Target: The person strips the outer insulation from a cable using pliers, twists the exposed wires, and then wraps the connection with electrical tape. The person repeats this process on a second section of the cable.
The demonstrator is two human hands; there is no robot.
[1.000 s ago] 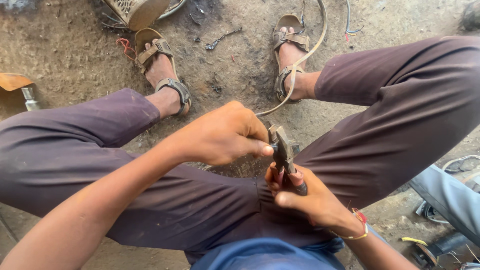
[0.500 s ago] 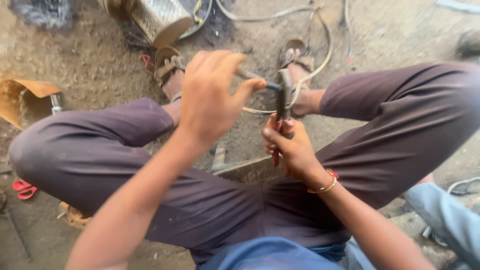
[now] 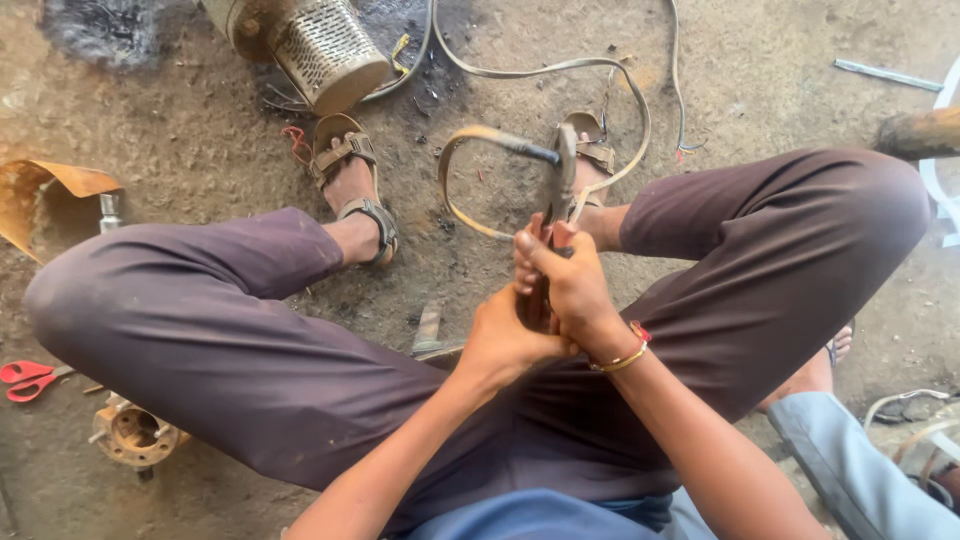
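Gripping the handles of a pair of pliers (image 3: pixel 553 215), both hands are closed tight around the tool between the person's spread knees. The right hand (image 3: pixel 568 283) wraps the upper part of the handles, thumb pressed along one side, with a gold bangle and red thread at its wrist; the left hand (image 3: pixel 505 343) clasps just below it, touching it, fingers curled around the lower ends of the handles. The pliers stand nearly upright, their head pointing away from the body, and the nose bites the end of a flat tan cable (image 3: pixel 470 140). From the pliers' head the cable bends left in a tight loop, curves back under the tool, then runs up and over the far side of the pliers towards a perforated metal cylinder (image 3: pixel 325 45) lying on the dirt ground well beyond and left of the pliers. A sandalled foot (image 3: pixel 352 185) rests left of the pliers' head, and the other foot sits just behind it, partly hidden by the tool. Far left of the pliers lie red scissors (image 3: pixel 28 378) and a round brass-coloured fitting (image 3: pixel 132 432); a curled sheet of rusty metal (image 3: pixel 45 195) lies above them.
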